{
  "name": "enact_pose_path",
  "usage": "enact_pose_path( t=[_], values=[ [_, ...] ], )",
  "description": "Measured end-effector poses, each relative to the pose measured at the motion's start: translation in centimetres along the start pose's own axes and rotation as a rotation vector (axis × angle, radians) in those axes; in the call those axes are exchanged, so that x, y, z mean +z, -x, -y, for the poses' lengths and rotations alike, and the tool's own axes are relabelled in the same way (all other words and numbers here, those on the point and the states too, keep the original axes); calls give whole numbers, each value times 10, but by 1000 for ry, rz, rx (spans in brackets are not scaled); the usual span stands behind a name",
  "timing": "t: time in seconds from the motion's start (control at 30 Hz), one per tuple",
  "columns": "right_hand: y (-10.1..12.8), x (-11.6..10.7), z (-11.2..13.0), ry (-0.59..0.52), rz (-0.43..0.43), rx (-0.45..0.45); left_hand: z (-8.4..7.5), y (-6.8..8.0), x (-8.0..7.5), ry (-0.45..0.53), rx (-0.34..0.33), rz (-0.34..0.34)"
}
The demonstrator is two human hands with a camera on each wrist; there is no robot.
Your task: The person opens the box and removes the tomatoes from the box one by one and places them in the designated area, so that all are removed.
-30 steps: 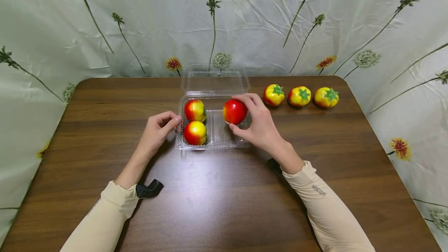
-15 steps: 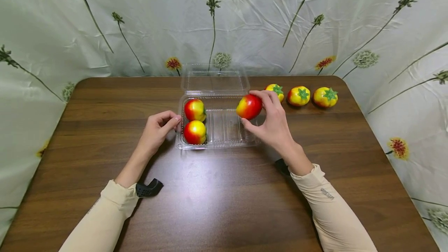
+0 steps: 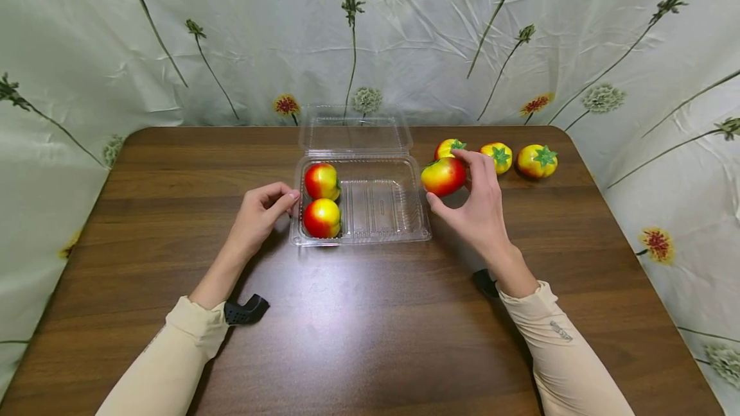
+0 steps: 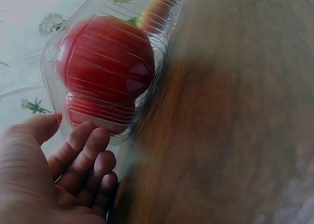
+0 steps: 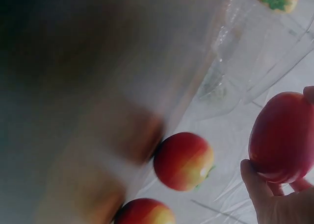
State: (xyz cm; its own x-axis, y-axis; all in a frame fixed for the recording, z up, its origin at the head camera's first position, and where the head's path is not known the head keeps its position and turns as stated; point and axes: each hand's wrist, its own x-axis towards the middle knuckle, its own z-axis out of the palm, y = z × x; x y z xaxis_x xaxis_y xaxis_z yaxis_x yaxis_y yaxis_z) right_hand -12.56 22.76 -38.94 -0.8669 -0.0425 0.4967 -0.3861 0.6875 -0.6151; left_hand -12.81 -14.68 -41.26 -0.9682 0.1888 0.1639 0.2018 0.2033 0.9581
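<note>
The clear box (image 3: pixel 381 201) sits mid-tabletop (image 3: pixel 358 326) with its lid (image 3: pixel 354 133) thrown back toward the curtain (image 3: pixel 231 37); its right half lies bare, and open wood runs wide in front of it and off to both sides. The right hand (image 3: pixel 476 207) holds a tomato (image 3: pixel 443 176) just past the box's right rim, above the wood, thumb under it and fingers (image 3: pixel 482 165) curled over the top. Right behind it is a row of three more (image 3: pixel 536 160) near the far edge. The left hand (image 3: pixel 257 214) has its curled fingers against the box's left wall, beside the two tomatoes (image 3: pixel 322 200) inside. A second ago the held tomato was over the box's right half; it has since travelled right, clear of the rim.
</note>
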Motion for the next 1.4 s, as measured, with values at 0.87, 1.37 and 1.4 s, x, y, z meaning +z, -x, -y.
enact_pose_path(
  t=[0.87, 1.37, 1.4],
  values=[
    [5, -9, -29, 161, 175, 197, 1, 0, 1, 13, 13, 2],
    [5, -11, -31, 191, 178, 252, 1, 0, 1, 30, 16, -7],
    [5, -12, -31, 201, 181, 253, 1, 0, 1, 29, 17, -7]
  ],
)
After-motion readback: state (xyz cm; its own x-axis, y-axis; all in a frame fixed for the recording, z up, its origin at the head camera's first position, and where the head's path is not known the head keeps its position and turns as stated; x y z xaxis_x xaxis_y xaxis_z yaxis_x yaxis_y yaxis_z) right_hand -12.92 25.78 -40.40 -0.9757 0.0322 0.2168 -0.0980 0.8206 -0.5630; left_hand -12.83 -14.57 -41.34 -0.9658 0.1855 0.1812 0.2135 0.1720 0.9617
